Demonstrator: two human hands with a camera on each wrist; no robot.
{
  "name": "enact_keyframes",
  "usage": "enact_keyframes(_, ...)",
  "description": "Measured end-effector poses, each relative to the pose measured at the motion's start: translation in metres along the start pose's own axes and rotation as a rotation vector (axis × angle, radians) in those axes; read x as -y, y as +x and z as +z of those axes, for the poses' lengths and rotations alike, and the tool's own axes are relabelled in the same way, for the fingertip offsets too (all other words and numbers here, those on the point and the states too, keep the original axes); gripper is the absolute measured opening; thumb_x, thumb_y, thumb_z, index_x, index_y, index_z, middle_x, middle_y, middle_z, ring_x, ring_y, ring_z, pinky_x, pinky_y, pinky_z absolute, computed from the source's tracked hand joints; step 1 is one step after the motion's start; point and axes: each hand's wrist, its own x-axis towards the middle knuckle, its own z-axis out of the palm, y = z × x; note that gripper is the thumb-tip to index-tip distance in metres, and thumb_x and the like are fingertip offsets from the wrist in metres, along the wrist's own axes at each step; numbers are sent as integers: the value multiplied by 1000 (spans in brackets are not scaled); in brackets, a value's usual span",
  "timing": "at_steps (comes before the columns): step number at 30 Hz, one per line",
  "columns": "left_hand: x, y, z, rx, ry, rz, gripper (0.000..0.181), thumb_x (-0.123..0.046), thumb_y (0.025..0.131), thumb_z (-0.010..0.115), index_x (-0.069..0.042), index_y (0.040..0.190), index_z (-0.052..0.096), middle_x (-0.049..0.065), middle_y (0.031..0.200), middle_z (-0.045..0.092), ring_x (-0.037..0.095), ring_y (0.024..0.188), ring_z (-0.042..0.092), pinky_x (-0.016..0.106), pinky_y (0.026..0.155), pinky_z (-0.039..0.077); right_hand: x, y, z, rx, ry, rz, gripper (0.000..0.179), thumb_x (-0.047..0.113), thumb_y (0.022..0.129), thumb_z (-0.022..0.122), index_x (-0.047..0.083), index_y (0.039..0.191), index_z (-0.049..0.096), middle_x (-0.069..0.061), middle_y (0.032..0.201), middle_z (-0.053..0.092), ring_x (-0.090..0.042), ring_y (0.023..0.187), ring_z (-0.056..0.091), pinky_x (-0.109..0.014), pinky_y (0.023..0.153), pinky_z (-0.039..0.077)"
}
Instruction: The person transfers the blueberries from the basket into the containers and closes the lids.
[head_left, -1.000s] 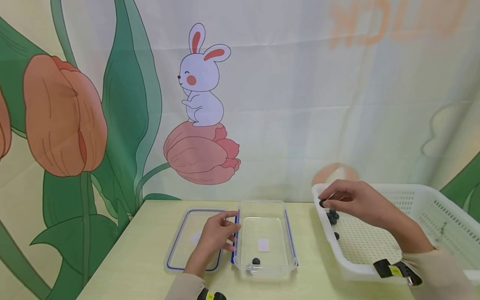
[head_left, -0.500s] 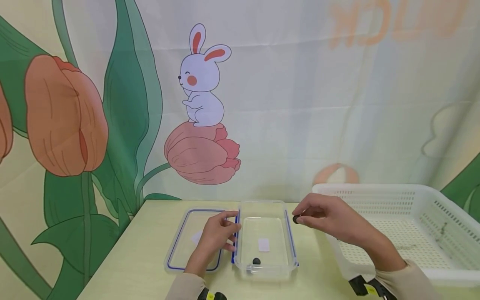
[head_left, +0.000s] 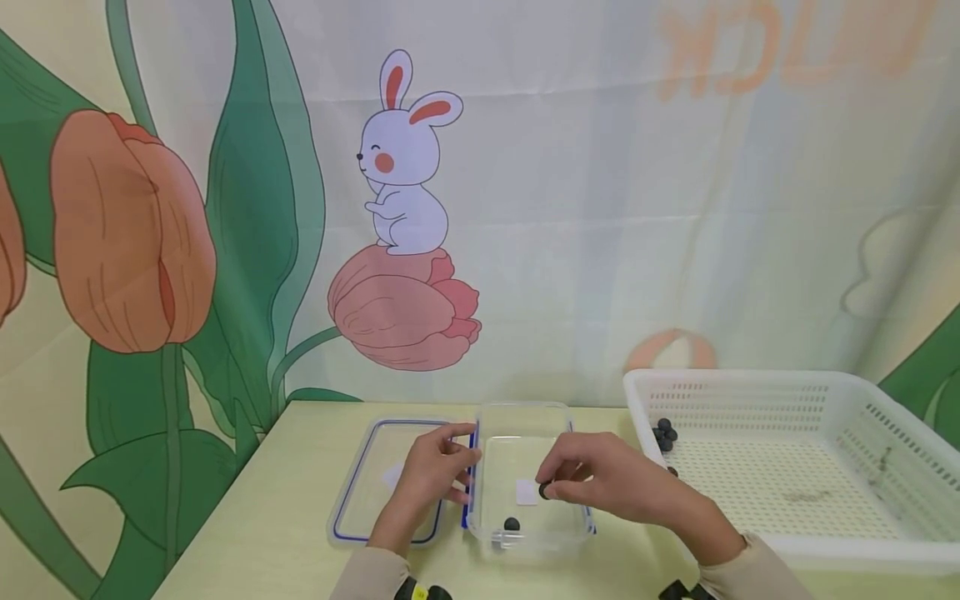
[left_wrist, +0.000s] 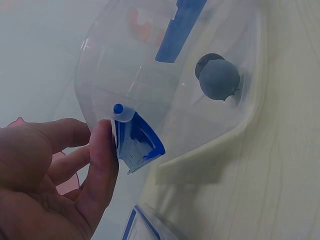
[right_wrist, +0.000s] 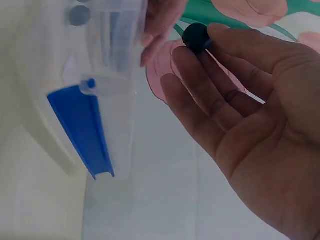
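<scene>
My right hand [head_left: 615,479] pinches a dark blueberry [right_wrist: 196,37] between thumb and fingertips. In the head view it hangs over the right part of a clear plastic food container [head_left: 497,467] with blue side clips. My left hand [head_left: 435,462] grips the container's left edge, fingers and thumb close to a lowered blue clip [left_wrist: 137,140] in the left wrist view. One blueberry [left_wrist: 219,80] lies inside, near the container's front end. A white square [head_left: 527,492] shows at the container's floor.
Left of the container lies its clear lid [head_left: 367,492] with a blue seal, partly behind my left hand. A white perforated basket [head_left: 750,375] stands at the right, with several blueberries [head_left: 664,435] along its left wall. A printed curtain [head_left: 540,208] hangs behind the table.
My right hand has carried the blueberry leftward from above the basket's left side to over the container. My left hand has stayed at the container's edge.
</scene>
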Motion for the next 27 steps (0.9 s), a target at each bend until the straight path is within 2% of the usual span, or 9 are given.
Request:
enact_keyframes(6, -1, 0, -1, 4, -3, -4, 47, -9, 99, 74, -7, 145, 65, 12, 99, 62, 20, 71, 66, 32, 54, 63, -4, 4, 17, 55, 14, 71, 6, 13, 98, 78, 14, 103, 76, 10, 94, 73, -8, 83, 70, -30, 80, 62)
enact_keyframes(14, -2, 0, -1, 9, -4, 5, 46, -9, 99, 73, -7, 145, 65, 12, 99, 63, 20, 72, 66, 32, 55, 63, -8, 8, 32, 88, 0, 48, 6, 8, 96, 79, 12, 100, 77, 8, 100, 74, -5, 87, 70, -27, 83, 61)
enact_keyframes(27, -1, -1, -2, 16, -10, 13, 47, -10, 99, 74, -7, 146, 64, 11, 100, 64, 20, 73, 67, 31, 55, 63, -10, 7, 33, 81, -53, 68, 5, 9, 98, 76, 11, 103, 76, 12, 100, 73, -3, 86, 68, -27, 82, 61)
